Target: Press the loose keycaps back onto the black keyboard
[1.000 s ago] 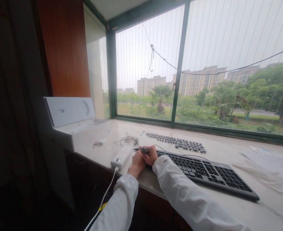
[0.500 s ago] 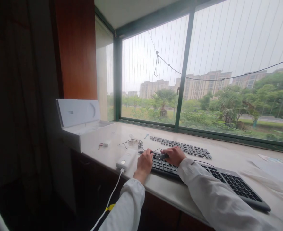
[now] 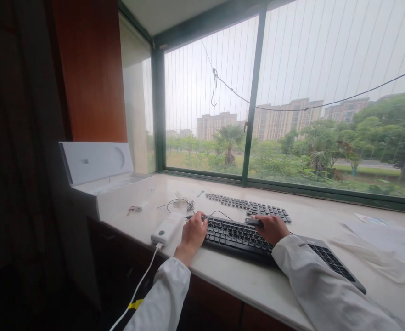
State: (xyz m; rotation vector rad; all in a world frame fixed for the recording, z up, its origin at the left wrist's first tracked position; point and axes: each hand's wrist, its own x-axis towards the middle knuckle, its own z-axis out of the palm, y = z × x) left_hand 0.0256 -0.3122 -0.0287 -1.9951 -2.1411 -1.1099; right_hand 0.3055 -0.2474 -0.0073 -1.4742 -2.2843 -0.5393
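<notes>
Left hand [image 3: 193,233] at keyboard [image 3: 237,234] edge, right hand [image 3: 272,228] gripping small tool [image 3: 254,222]

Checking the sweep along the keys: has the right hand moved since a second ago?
Yes. The right hand has travelled rightward along the keyboard, away from its left end and the white power bank.

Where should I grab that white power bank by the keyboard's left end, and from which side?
Pinch the white power bank across its long sides near the middle, coming from above. It lies flat on the ledge, and a white cable leaves its near end, so avoid that end.
</notes>
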